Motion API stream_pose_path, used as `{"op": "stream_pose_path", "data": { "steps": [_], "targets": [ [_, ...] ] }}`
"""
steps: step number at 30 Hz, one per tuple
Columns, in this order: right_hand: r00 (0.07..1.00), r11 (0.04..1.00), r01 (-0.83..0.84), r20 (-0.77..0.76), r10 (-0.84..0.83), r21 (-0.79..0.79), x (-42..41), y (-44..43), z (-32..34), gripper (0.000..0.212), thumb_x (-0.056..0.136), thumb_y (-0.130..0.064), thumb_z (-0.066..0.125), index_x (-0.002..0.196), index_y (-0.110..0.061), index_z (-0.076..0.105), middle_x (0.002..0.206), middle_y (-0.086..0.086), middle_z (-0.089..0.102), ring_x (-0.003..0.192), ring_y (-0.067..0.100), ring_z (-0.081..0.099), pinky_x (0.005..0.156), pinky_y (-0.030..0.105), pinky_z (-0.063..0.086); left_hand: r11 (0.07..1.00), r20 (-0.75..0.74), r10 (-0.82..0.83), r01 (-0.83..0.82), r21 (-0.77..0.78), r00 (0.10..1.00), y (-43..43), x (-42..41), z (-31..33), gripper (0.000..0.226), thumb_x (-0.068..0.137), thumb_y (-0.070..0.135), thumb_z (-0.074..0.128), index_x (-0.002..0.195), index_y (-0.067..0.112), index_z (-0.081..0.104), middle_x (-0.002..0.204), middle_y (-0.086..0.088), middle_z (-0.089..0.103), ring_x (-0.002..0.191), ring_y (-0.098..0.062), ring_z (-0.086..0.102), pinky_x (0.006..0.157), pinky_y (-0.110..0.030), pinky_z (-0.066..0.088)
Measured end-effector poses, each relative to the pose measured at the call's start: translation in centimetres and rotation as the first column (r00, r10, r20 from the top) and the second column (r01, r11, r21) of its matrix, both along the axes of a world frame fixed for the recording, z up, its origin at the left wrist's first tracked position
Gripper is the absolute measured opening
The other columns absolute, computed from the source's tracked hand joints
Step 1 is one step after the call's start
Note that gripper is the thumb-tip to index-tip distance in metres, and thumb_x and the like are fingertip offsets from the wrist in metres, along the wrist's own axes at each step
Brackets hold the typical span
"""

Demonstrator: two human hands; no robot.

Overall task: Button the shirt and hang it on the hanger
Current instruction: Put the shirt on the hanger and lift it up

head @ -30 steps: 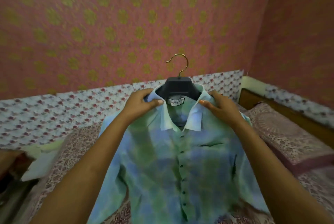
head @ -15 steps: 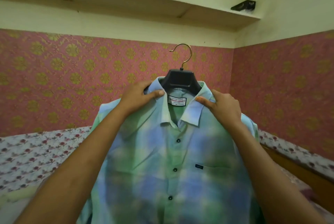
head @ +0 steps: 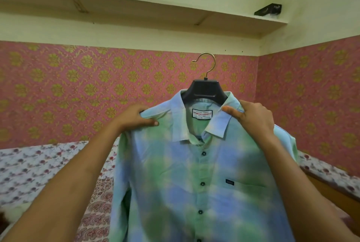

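Green-and-blue fabric of the shirt (head: 194,179) hangs buttoned on the dark hanger (head: 206,90), long axis vertical, held up in front of the pink wall (head: 58,89). The left hand (head: 134,118) pinches the shirt's shoulder; the right hand (head: 253,117) grips the opposite shoulder beside the collar. Both hands sit just below the brass hook (head: 207,66), which stands free above and between them. The shelf (head: 136,13) lies well above. Judgement: buttoning appears complete; the hook needs a support.
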State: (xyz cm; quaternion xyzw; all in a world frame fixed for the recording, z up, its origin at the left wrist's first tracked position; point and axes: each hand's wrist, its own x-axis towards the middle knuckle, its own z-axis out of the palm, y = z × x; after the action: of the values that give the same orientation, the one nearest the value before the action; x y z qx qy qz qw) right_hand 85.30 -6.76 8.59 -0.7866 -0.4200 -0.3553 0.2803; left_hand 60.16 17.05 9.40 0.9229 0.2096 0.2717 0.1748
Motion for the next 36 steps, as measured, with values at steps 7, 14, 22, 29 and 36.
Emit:
{"op": "stream_pose_path", "data": {
  "steps": [7, 14, 22, 29, 36],
  "targets": [
    [1.000, 0.999, -0.020, 0.015, 0.020, 0.026, 0.6, 0.9, -0.3, 0.078, 0.067, -0.078, 0.029, 0.088, -0.011, 0.062, 0.082, 0.022, 0.065, 0.080, 0.041, 0.061, 0.061, 0.036, 0.036, 0.986, 0.082, 0.005, 0.009, -0.166, 0.997, 0.7, -1.4, -0.1, 0.066, 0.040, 0.070, 0.069, 0.096, 0.035, 0.069, 0.093, 0.013, 0.068, 0.083, -0.006, 0.064, 0.070, -0.023, 0.049],
    [0.998, 0.997, -0.061, -0.011, 0.062, 0.042, 0.7, 1.5, -0.7, 0.075, 0.067, -0.077, 0.032, 0.077, -0.008, 0.059, 0.078, 0.022, 0.064, 0.077, 0.041, 0.060, 0.060, 0.036, 0.035, 0.917, 0.463, 0.143, 0.059, -0.394, 0.875, 1.7, -3.1, -4.3, 0.014, 0.084, 0.015, 0.065, 0.091, 0.026, 0.067, 0.073, 0.024, 0.070, 0.073, 0.010, 0.062, 0.062, -0.010, 0.047],
    [0.993, 0.994, -0.105, -0.048, 0.106, 0.030, 0.2, 2.4, -1.9, 0.066, 0.067, -0.076, 0.033, 0.061, -0.012, 0.044, 0.073, 0.022, 0.062, 0.073, 0.041, 0.060, 0.058, 0.036, 0.035, 0.907, 0.601, 0.292, -0.015, -0.422, 0.744, 2.4, -2.7, -6.8, 0.015, 0.084, 0.011, 0.064, 0.073, 0.020, 0.064, 0.059, 0.019, 0.066, 0.068, -0.003, 0.058, 0.064, -0.020, 0.047],
    [0.987, 0.990, -0.118, -0.102, 0.125, 0.072, 0.4, 2.5, -2.3, 0.065, 0.070, -0.076, 0.037, 0.058, -0.012, 0.043, 0.063, 0.015, 0.054, 0.071, 0.041, 0.057, 0.057, 0.036, 0.033, 0.905, 0.405, 0.259, -0.075, -0.418, 0.877, 3.6, -4.6, -6.2, 0.026, 0.097, 0.028, 0.044, 0.100, 0.013, 0.065, 0.096, -0.004, 0.060, 0.090, -0.018, 0.054, 0.084, -0.029, 0.044],
    [0.979, 0.990, -0.122, -0.156, 0.133, 0.074, 0.0, 2.6, -2.3, 0.063, 0.068, -0.076, 0.036, 0.055, -0.014, 0.035, 0.062, 0.012, 0.050, 0.073, 0.041, 0.057, 0.060, 0.038, 0.034, 0.874, 0.253, 0.199, -0.055, -0.483, 0.947, 3.2, -5.3, -7.7, 0.018, 0.091, 0.010, 0.054, 0.100, 0.026, 0.058, 0.102, 0.002, 0.062, 0.094, -0.009, 0.056, 0.079, -0.028, 0.044]
  ]
}}
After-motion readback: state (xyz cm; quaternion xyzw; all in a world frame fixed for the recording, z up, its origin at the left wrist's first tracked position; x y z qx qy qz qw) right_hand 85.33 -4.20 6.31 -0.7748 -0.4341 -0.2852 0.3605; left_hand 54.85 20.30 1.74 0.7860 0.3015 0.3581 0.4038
